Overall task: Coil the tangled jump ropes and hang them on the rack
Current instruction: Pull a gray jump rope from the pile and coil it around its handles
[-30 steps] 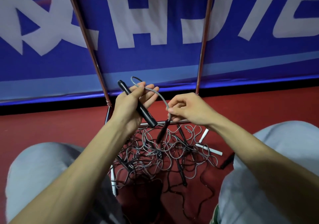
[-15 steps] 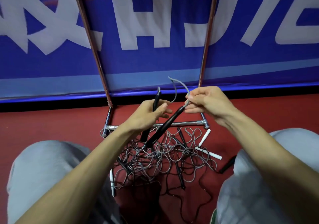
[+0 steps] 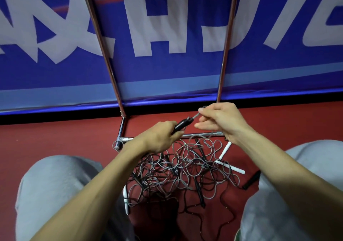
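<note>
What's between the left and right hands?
Head view: the black handle tip sticks out of the left hand, then a short grey cord runs up to the right hand, which pinches it.

2 hands: left hand, right hand. 1 rack with 2 upright poles. 3 white handles. Black handles: 1 held black handle with 1 grey cord, and at least 2 floor black handles. 1 jump rope pile; can't count the ropes. 1 banner.
</note>
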The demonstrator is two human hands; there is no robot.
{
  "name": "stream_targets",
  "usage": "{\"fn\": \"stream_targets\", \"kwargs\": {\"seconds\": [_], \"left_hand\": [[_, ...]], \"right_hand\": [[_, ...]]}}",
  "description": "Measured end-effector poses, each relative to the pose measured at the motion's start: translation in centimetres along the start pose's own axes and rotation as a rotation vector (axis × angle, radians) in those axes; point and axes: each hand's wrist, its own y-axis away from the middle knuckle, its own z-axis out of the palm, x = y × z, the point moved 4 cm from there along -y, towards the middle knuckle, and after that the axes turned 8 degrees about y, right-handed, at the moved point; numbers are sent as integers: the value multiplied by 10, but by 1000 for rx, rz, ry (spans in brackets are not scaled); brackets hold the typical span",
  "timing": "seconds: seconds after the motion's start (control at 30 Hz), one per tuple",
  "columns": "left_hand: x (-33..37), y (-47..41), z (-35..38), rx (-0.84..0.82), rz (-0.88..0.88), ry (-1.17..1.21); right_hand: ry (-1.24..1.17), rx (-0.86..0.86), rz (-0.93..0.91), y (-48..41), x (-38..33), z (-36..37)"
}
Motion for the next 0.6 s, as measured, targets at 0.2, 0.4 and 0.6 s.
{"fn": "stream_targets", "kwargs": {"seconds": [0.2, 0.4, 0.6], "left_hand": [[7, 6, -6, 164, -16, -305], [15, 9, -12, 252, 17, -314], [11, 9, -8, 254, 0, -366]], "right_hand": [[475, 201, -333, -5, -6, -1], [511, -170, -185, -1, 10, 25], [386, -237, -65, 6, 6, 20]]}}
